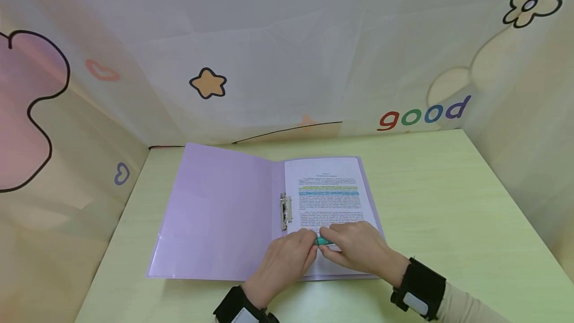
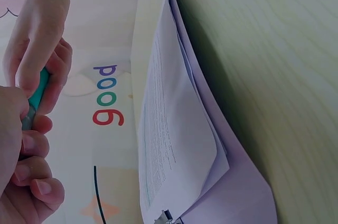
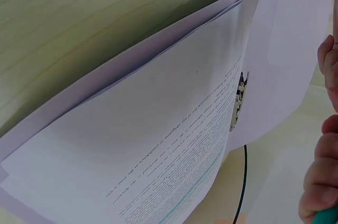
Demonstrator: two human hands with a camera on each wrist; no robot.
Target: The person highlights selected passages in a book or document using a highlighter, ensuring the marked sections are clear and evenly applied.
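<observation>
Head view, teal pen, held between left hand, right hand

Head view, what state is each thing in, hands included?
Teal marker: held between both hands, cap unclear
Left hand: gripping the marker
Right hand: gripping the marker
Top sheet: printed, partly highlighted
Purple folder: lying open
Metal clip: closed or not, cannot tell
</observation>
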